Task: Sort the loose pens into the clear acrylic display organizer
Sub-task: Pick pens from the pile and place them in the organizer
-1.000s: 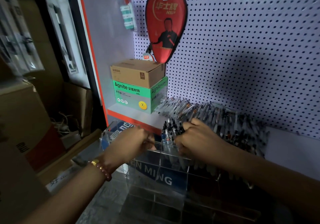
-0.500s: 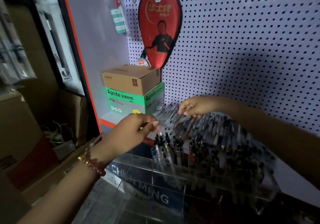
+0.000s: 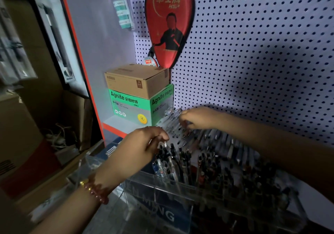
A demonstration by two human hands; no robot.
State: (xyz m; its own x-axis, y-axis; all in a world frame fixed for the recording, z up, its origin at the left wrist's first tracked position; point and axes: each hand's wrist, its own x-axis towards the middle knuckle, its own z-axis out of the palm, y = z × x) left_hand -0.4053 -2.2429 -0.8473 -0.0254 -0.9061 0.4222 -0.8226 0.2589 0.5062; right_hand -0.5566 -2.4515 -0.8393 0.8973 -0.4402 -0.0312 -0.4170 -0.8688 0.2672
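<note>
red paddle cover; white pegboard dotted black; green box; brown carton; red-beaded bracelet; clear organizer.

Right hand reached back to loose pens — left hand lowered onto upright pens

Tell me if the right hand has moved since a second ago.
Yes. The right hand has gone from the upright pens in the acrylic organizer back towards the pegboard, and now reaches the loose pens beside the green Agnite box.
</note>
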